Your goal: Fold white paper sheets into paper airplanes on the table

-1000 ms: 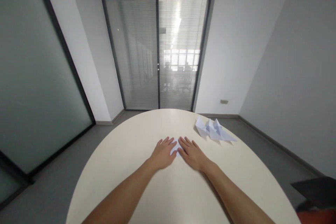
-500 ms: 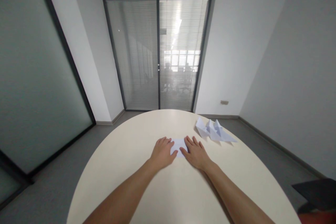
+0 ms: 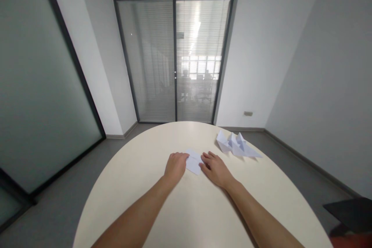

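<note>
One folded white sheet of paper point(image 3: 193, 164) lies flat on the round cream table point(image 3: 192, 211) in the head view, between your left hand point(image 3: 174, 167) and your right hand point(image 3: 216, 169). It sits at a slant to you, one corner pointing back toward your body, its far and near edges running down to the right, and a fold line crosses its face. Your left hand covers part of it, so you can't read for sure which way its long axis runs. From your left fingers the paper lies to the right; from your right fingers it lies to the left. Your left hand is the nearer, its curled fingers lapping over the left edge; the thumb is out of sight, so whether you have the paper pinched or merely pressed cannot be told. Your right fingers are loosely bent, thumb and forefinger parted, tips at the right edge, with nothing seen gripped between them. Beyond your right hand, near the table's far right rim, stands a cluster of white folded paper boats point(image 3: 236, 148), apart from the sheet; their overlap makes them hard to count. Past the table is a dark-framed glass door point(image 3: 157, 50).
</note>
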The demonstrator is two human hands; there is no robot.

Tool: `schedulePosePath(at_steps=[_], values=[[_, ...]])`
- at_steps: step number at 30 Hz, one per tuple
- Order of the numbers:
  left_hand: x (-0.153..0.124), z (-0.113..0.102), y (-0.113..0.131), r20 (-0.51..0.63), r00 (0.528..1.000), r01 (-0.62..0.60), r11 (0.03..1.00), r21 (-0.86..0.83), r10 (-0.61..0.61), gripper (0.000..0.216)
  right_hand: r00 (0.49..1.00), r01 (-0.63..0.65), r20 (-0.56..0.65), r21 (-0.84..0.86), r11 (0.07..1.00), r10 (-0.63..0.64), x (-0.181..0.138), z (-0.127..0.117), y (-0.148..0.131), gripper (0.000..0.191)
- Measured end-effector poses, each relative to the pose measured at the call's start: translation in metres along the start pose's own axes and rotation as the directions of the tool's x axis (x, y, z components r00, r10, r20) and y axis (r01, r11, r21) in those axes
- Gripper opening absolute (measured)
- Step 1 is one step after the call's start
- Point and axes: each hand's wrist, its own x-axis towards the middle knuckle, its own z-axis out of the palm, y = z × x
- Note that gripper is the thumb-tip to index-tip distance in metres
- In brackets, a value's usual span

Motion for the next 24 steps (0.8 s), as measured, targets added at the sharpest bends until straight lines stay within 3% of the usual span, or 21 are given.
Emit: schedulePosePath(at_steps=[4, 9, 17, 24], values=[[-0.004, 0.002, 0.003, 0.029, 0.998, -0.059, 0.998, -0.023, 0.06, 0.039, 0.996, 0.089, -0.019, 0.054, 0.995, -0.088, 0.002, -0.003, -0.001, 0.03], [-0.008, 0.006, 0.001, 0.098, 0.986, -0.13, 0.99, -0.062, 0.136, 0.06, 0.998, 0.05, 0.021, 0.131, 0.99, -0.053, 0.0, 0.0, 0.003, 0.026], [-0.005, 0.006, -0.013, 0.135, 0.958, -0.22, 0.949, -0.227, 0.255, 0.049, 0.991, 0.121, 0.03, 0.267, 0.956, -0.134, -0.006, 0.002, 0.006, 0.033], [-0.006, 0.006, -0.013, 0.093, 0.943, -0.298, 0.937, -0.181, 0.318, 0.041, 0.973, 0.221, 0.011, 0.215, 0.951, -0.229, -0.004, -0.005, -0.001, 0.022]])
